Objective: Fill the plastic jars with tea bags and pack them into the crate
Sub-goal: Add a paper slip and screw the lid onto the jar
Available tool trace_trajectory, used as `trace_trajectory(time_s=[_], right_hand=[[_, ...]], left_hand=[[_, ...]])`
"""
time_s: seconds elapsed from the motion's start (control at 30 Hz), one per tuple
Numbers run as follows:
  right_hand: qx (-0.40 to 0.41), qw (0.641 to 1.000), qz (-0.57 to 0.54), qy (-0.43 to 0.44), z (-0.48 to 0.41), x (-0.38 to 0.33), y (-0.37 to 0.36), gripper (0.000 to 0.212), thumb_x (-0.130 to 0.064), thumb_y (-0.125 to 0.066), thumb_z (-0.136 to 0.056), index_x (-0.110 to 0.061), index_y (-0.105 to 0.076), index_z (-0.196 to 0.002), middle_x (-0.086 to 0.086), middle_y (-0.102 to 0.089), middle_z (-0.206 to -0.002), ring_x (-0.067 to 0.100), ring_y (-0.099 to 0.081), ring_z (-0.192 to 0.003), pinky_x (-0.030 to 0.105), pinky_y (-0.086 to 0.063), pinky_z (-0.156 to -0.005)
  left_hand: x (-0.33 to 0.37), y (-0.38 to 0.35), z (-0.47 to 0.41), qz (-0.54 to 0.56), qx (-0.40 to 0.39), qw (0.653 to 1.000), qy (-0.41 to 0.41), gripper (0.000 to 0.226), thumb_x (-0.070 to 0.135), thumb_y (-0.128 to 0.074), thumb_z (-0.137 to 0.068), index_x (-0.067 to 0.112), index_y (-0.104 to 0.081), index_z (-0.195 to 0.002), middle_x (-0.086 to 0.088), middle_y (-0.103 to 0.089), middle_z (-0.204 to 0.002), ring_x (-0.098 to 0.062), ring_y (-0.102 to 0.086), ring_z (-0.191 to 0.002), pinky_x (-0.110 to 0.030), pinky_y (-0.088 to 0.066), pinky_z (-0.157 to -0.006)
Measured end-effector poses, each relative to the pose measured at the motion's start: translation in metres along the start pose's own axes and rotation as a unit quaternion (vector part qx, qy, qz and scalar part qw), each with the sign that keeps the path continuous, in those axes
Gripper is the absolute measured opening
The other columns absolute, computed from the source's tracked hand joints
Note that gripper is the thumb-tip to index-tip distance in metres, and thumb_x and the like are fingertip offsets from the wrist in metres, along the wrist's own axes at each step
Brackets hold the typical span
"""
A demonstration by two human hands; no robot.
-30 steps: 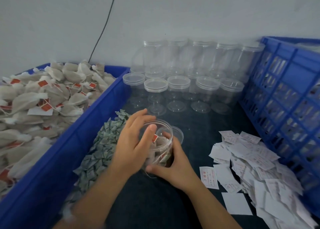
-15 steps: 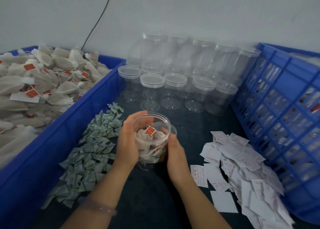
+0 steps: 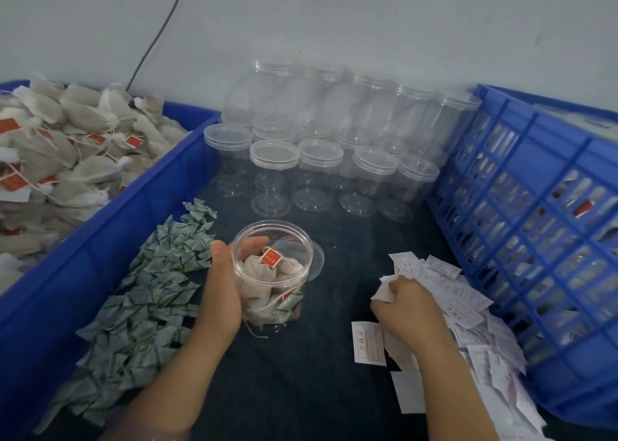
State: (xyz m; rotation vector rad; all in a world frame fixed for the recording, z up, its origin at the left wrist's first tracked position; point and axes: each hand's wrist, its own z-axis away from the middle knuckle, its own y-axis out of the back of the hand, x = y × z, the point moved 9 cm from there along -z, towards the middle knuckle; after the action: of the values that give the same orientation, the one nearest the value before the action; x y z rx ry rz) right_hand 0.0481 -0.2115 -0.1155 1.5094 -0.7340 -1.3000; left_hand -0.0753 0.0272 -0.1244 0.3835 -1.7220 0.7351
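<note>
A clear plastic jar [image 3: 274,283] stands open on the dark table, partly filled with tea bags and a green sachet. My left hand [image 3: 222,287] holds its left side, fingers wrapped round the back. The jar's lid [image 3: 316,256] lies just behind it. My right hand [image 3: 406,302] is on the pile of white paper slips [image 3: 451,293] to the right, pinching one slip. Loose tea bags [image 3: 67,160] fill the blue bin [image 3: 100,240] on the left. The blue lattice crate [image 3: 535,223] stands on the right with packed jars showing through it.
Several empty lidded jars [image 3: 321,160] stand in stacked rows at the back against the wall. A heap of green-and-white sachets [image 3: 147,290] lies between the bin and the jar. A black cable [image 3: 157,36] runs down the wall.
My right hand let go of the jar and moved right onto the paper slips. My left hand stays on the jar.
</note>
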Motion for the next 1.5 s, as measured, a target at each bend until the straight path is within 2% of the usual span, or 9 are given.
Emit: trace_trajectory(time_s=[0.1,0.3,0.47,0.63,0.87,1.0,1.27,1.37,1.5], right_hand=[[0.006,1.000,-0.014,-0.007,-0.003,0.004,0.002,0.018,-0.024,-0.059,-0.090,-0.010,-0.057,-0.080,0.002,-0.057,-0.082,0.015,-0.053,-0.075,0.028,-0.035,-0.056],[0.061,0.996,-0.051,0.046,-0.001,-0.009,0.014,0.040,-0.034,-0.052,-0.098,-0.023,-0.051,-0.059,0.000,-0.057,-0.079,0.031,-0.054,-0.104,0.041,-0.044,-0.084],[0.068,0.995,-0.064,0.043,-0.007,-0.004,0.009,0.038,-0.034,-0.041,-0.101,-0.014,-0.072,-0.096,0.006,-0.066,-0.104,0.035,-0.046,-0.121,0.047,-0.036,-0.103],[0.160,0.979,-0.110,0.069,-0.006,-0.003,0.023,0.027,-0.027,-0.053,-0.098,-0.009,-0.073,-0.092,0.008,-0.067,-0.095,0.026,-0.057,-0.096,0.031,-0.042,-0.080],[0.238,0.839,-0.482,0.086,0.029,-0.035,0.063,0.013,-0.021,-0.075,-0.082,-0.029,-0.067,-0.076,-0.018,-0.067,-0.069,-0.006,-0.061,-0.064,0.005,-0.044,-0.054],[0.122,0.765,-0.593,0.220,0.040,-0.108,0.083,0.019,-0.010,-0.064,-0.090,-0.027,-0.071,-0.084,-0.017,-0.071,-0.076,-0.005,-0.065,-0.072,0.007,-0.047,-0.060],[-0.007,0.886,-0.329,0.327,0.036,-0.175,0.047,0.007,-0.030,-0.066,-0.086,-0.030,-0.073,-0.088,-0.019,-0.070,-0.081,-0.012,-0.060,-0.086,0.003,-0.042,-0.075],[0.048,0.862,-0.456,0.218,0.000,-0.144,0.043,0.013,-0.027,-0.060,-0.091,-0.036,-0.068,-0.086,-0.018,-0.070,-0.081,-0.004,-0.064,-0.082,0.013,-0.049,-0.071],[-0.021,0.971,-0.211,0.106,-0.041,-0.108,-0.019,0.052,-0.044,-0.058,-0.092,-0.019,-0.049,-0.137,0.000,-0.055,-0.136,0.022,-0.039,-0.136,0.035,-0.038,-0.107]], left_hand=[[0.002,0.000,-0.001,-0.003,-0.005,1.000,-0.007,0.076,0.068,-0.015,-0.081,0.016,-0.067,-0.099,0.001,-0.074,-0.088,-0.011,-0.068,-0.086,-0.026,-0.050,-0.078],[0.001,0.001,0.001,-0.011,-0.004,1.000,-0.002,0.081,0.080,-0.021,-0.072,0.020,-0.068,-0.098,-0.004,-0.073,-0.093,-0.016,-0.069,-0.089,-0.029,-0.050,-0.080],[0.003,-0.001,0.002,-0.015,-0.009,1.000,-0.007,0.081,0.079,-0.019,-0.077,0.018,-0.068,-0.098,-0.002,-0.074,-0.091,-0.015,-0.069,-0.088,-0.025,-0.052,-0.077],[0.007,-0.004,0.004,-0.016,-0.018,1.000,-0.006,0.084,0.080,-0.019,-0.071,0.018,-0.067,-0.099,-0.001,-0.074,-0.088,-0.012,-0.070,-0.085,-0.022,-0.051,-0.074],[0.008,-0.013,0.008,-0.002,-0.033,0.999,0.009,0.081,0.074,-0.017,-0.078,0.013,-0.066,-0.099,-0.008,-0.073,-0.093,-0.021,-0.068,-0.090,-0.029,-0.053,-0.080],[0.005,-0.012,0.007,0.000,-0.031,0.999,0.021,0.078,0.076,-0.018,-0.080,0.019,-0.069,-0.095,-0.004,-0.075,-0.089,-0.016,-0.070,-0.087,-0.027,-0.050,-0.078],[0.003,-0.010,0.006,-0.025,-0.031,0.999,0.027,0.075,0.079,-0.019,-0.073,0.033,-0.075,-0.093,-0.002,-0.075,-0.096,-0.015,-0.069,-0.095,-0.036,-0.048,-0.085],[0.006,-0.009,0.005,-0.021,-0.019,1.000,0.013,0.076,0.078,-0.022,-0.071,0.025,-0.073,-0.091,-0.006,-0.074,-0.096,-0.023,-0.068,-0.097,-0.044,-0.048,-0.093],[0.007,-0.009,0.003,-0.028,-0.020,0.999,-0.004,0.077,0.075,-0.020,-0.073,0.021,-0.070,-0.095,-0.005,-0.073,-0.096,-0.021,-0.067,-0.097,-0.043,-0.048,-0.094]])
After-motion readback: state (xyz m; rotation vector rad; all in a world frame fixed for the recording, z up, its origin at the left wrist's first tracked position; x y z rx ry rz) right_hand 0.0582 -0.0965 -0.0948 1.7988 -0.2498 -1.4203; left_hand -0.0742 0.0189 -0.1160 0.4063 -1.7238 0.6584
